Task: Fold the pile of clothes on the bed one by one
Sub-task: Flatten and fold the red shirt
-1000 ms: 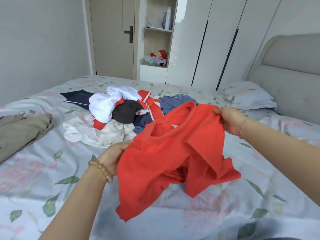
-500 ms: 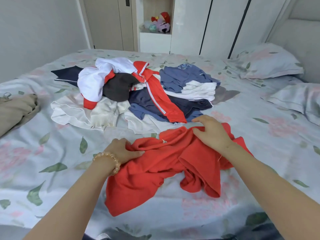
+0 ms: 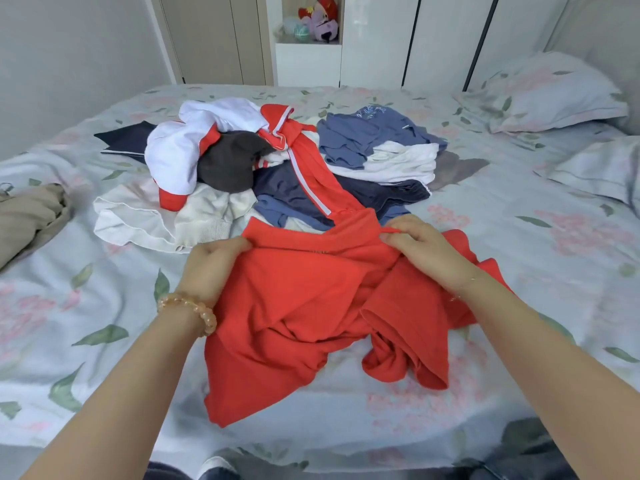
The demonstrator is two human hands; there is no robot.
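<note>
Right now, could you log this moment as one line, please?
left hand: grips red shirt | right hand: pinches it | shirt: crumpled on bed

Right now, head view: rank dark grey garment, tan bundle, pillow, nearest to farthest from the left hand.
From the left hand:
1. dark grey garment, in the pile just beyond the hand.
2. tan bundle, at the bed's left edge.
3. pillow, far right by the headboard.
</note>
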